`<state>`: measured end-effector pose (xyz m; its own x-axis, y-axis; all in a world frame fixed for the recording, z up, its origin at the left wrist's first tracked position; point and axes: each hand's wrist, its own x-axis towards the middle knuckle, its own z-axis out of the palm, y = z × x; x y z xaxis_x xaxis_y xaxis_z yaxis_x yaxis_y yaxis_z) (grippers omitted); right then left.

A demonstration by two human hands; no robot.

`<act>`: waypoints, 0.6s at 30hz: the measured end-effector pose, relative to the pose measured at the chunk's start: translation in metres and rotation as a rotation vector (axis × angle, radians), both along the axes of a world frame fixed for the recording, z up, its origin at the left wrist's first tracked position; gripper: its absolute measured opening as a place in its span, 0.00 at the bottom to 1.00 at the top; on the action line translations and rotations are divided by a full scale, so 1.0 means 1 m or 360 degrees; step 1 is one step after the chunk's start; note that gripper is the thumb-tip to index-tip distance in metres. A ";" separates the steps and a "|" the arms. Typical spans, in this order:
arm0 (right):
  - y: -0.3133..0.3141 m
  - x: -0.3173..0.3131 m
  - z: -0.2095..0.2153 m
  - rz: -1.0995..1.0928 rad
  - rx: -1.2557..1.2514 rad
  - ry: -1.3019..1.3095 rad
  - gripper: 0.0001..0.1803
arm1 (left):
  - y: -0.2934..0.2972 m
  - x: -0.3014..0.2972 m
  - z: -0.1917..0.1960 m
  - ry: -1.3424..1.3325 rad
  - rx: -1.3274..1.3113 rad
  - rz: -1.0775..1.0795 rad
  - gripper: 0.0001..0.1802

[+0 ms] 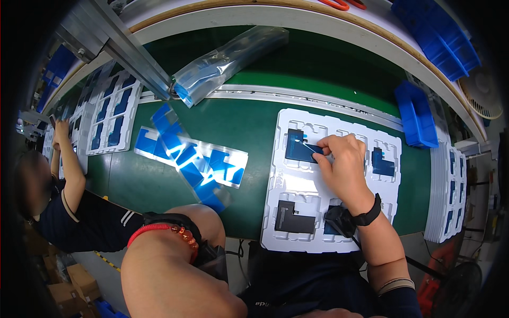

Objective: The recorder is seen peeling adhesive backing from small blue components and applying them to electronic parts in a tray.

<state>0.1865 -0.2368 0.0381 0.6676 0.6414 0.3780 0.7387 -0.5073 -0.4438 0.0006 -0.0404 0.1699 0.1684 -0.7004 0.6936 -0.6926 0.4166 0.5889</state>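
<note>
A white moulded tray (270, 212) lies before me with several dark, flat, L-shaped pieces that look like phone batteries. My right hand (343, 159) is over it, thumb and forefinger pinched at the right edge of the upper left battery (296, 147). A bright line crosses that battery; whether the fingers grip it or a thin film on it, I cannot tell. Another battery (383, 163) lies to the right of the hand, and one (294, 218) sits at the lower left. My left hand (205, 220) is bent low at the table's edge, its fingers hidden.
Clear strips with blue patches (191, 156) lie crossed left of the tray. Behind them is a clear bag (228, 63) of blue pieces. A blue bin (416, 116) and stacked trays (445, 196) stand right. At far left a person (69, 196) works beside filled trays (112, 114).
</note>
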 end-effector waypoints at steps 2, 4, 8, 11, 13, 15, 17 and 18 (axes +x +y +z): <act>0.000 0.000 0.000 -0.0039 0.0002 0.0008 0.08 | -0.001 -0.001 0.000 0.0006 0.0000 0.0008 0.07; -0.001 0.000 0.002 0.0089 -0.0018 -0.0100 0.06 | -0.001 0.000 0.001 0.0009 -0.0001 0.0014 0.07; 0.000 -0.001 0.006 0.0275 0.0133 0.0416 0.04 | -0.004 0.005 0.001 0.0018 -0.0002 0.0028 0.07; -0.004 0.003 0.015 0.0410 0.0156 0.0896 0.03 | -0.005 0.003 -0.001 0.0024 -0.0004 0.0036 0.07; -0.007 0.007 0.011 0.0606 0.0436 0.1202 0.04 | 0.000 -0.002 -0.001 0.0025 -0.0007 0.0036 0.06; -0.008 0.010 0.011 0.0487 0.0598 0.1462 0.03 | -0.001 -0.002 -0.002 0.0023 -0.0012 0.0033 0.06; -0.008 0.013 0.011 0.0367 0.0761 0.1727 0.03 | 0.000 -0.004 -0.002 0.0028 -0.0015 0.0036 0.06; -0.008 0.014 0.011 0.0226 0.0665 0.1738 0.03 | 0.000 -0.004 -0.003 0.0031 -0.0017 0.0037 0.06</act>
